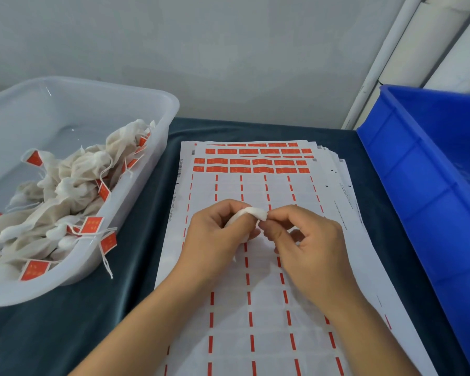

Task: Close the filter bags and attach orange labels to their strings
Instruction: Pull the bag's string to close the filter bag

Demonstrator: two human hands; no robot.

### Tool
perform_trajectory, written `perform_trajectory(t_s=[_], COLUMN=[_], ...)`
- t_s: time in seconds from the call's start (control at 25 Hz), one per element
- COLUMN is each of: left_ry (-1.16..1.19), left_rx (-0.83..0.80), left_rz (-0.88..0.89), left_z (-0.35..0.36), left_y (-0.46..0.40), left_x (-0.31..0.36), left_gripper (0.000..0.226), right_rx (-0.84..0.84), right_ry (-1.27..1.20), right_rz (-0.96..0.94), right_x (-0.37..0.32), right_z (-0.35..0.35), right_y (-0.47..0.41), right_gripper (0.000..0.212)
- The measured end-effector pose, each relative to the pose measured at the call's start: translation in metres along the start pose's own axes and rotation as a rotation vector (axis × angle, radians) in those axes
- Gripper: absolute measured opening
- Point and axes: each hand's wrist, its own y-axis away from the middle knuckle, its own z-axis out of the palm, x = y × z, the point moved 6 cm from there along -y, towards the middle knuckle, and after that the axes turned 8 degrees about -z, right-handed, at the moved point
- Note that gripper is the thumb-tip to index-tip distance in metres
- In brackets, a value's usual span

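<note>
Filter bag (251, 214) sits pinched between our hands over the label sheets (255, 267): left hand (217, 237) grips its body, right hand (307, 245) pinches its top. We judge a steady pull will cinch it shut. Sheets lie on the dark surface (136, 213), a clear tub (136, 109) of labelled bags left, a blue crate (429, 169) right, a pale wall (228, 50) behind.

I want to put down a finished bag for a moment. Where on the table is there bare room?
Bare dark green cloth lies in front of the translucent white plastic tub, left of the white label sheets, with a narrower strip between tub and sheets. The sheets' peeled near part is free; both hands, left hand and right hand, crowd the middle. The blue plastic crate closes the right.
</note>
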Motion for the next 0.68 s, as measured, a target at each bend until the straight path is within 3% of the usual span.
perform_trajectory(t_s=[0.08,0.24,0.36,0.48,0.68], left_ry=[-0.04,-0.106,-0.05,0.126,0.201], left_rx=[0.0,-0.043,-0.108,-0.19,-0.223], left_rz=[0.01,0.018,0.017,-0.044,-0.047], left_z=[0.0,0.003,0.008,0.013,0.016], left_y=[-0.001,-0.002,-0.001,0.0,-0.002], left_x=[0.001,-0.001,-0.003,-0.008,-0.011], left_gripper=[0.014,0.015,0.017,0.024,0.024], right_rx=[0.021,0.079,0.111,0.133,0.151], right_ry=[-0.019,0.013,-0.116,-0.26,-0.014], right_rz=[-0.02,-0.098,0.046,0.146,-0.094], right_x=[-0.002,-0.006,0.002,0.007,-0.008], right_z=[-0.002,-0.008,-0.009,-0.006,-0.012], right_y=[0.0,-0.001,0.0,0.002,0.003], right_gripper=[0.025,0.016,0.005,0.012,0.006])
